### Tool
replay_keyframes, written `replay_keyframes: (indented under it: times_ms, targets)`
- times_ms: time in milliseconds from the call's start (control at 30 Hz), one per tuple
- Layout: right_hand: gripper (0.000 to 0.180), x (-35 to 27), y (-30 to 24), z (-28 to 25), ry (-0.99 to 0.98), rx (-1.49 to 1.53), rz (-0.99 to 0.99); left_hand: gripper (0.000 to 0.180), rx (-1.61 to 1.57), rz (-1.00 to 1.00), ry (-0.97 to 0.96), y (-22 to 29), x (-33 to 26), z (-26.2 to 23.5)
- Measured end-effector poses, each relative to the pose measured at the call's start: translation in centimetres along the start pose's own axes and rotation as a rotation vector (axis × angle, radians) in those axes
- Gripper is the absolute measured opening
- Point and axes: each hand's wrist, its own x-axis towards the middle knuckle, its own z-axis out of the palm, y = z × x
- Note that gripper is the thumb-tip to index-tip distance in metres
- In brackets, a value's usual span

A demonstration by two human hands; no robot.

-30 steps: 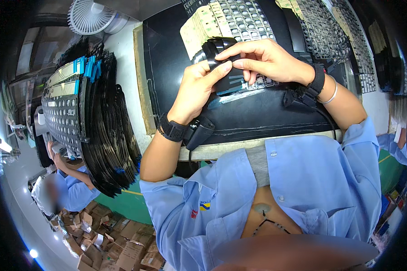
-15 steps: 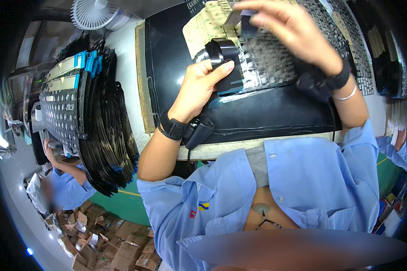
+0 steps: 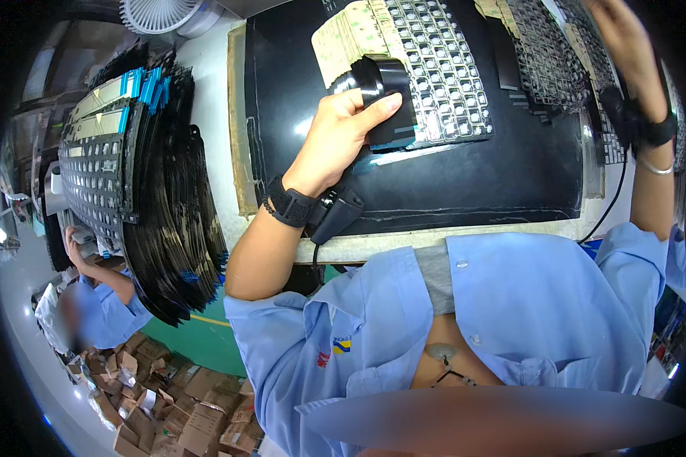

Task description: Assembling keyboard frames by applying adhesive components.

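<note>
My left hand (image 3: 335, 137) is closed round black flexible flaps (image 3: 391, 76), bending them back with the thumb pressed on top. These flaps lie at the left end of a stack of keyboard-shaped perforated sheets (image 3: 450, 72). Cream backing (image 3: 351, 38) with faint green marks shows beside the holes. Far to the right, my right hand (image 3: 625, 38) is raised near the upper edge, its fingers blurred and partly cut off. Nearest to it are more perforated sheets (image 3: 545, 57), lying askew.
A black mat (image 3: 434, 190) covers the white table. At the left stands a tall pile of black perforated sheets (image 3: 175, 206) with blue tabs. Behind it are a white fan (image 3: 160, 15) and another person (image 3: 110, 312). Cardboard boxes (image 3: 198, 419) lie below. Cables trail from both black wrist devices.
My right hand has moved from above the stack to the far right. A perforated sheet has gone from the stack and lies on the right. My left hand keeps its grip.
</note>
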Motion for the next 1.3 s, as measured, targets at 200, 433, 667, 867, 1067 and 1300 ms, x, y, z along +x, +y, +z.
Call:
replay_keyframes:
  times_ms: [200, 433, 667, 867, 1067, 1300]
  targets:
    - [0.035, -2.1, -8.0, 5.9, -0.360, -0.128, -0.158, 0.026, 0.009, -0.016, 0.036, -0.3, -0.1, -0.2]
    - [0.039, 0.1, -17.0, 5.1, -0.233, 0.274, -0.011, 0.026, -0.018, -0.033, 0.060, -0.2, -0.4, 0.0]
    - [0.069, -0.5, -22.5, 14.0, -0.465, 1.154, 0.214, 0.025, -0.002, -0.078, 0.018, -0.2, 0.0, -0.2]
    - [0.068, -0.7, -22.3, 14.8, -0.482, 1.180, 0.207, 0.023, -0.009, -0.081, 0.040, 0.1, -0.1, 0.1]
    - [0.064, -0.8, -22.4, 14.9, -0.480, 1.254, 0.240, 0.022, 0.072, -0.098, 0.045, 0.0, -0.1, -0.3]
    - [0.062, -0.7, -22.3, 14.4, -0.503, 1.244, 0.280, 0.021, 0.053, -0.087, 0.052, 0.3, -0.3, 0.2]
